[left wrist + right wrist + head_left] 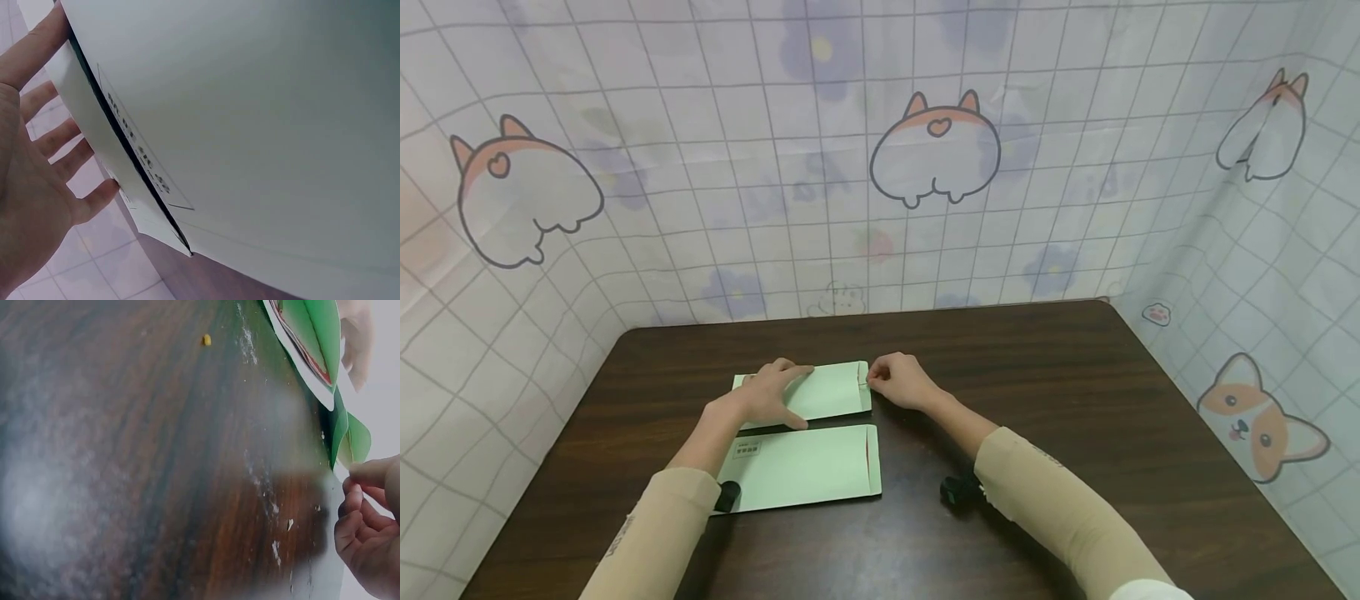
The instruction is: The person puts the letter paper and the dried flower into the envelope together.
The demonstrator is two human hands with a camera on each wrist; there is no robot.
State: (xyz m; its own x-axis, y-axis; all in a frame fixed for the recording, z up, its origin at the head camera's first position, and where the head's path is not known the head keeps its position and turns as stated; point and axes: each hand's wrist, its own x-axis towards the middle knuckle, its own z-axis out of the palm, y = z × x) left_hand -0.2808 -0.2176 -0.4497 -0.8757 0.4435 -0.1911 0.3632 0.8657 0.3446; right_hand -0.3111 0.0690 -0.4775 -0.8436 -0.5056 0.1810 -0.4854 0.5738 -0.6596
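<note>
Two pale green paper envelopes lie one behind the other on the dark table. On the far envelope [835,393] rests my left hand [766,397], thumb and fingers spread. My right hand [904,382] pinches the flap edge at that envelope's right end; in the right wrist view the fingertips meet at a whitish edge beside the green flap [359,439]. The near envelope [808,468] has printed text at its upper left. Its right-end mouth stands a little open in the right wrist view, with red-edged contents [303,344] inside.
Dark wood-grain table [1015,358] extends to the right and in front. A patterned cloth [775,208] hangs around the back and sides. Black wrist devices [957,492] sit under both forearms. A small yellow bit [207,340] and pale scuffs mark the tabletop.
</note>
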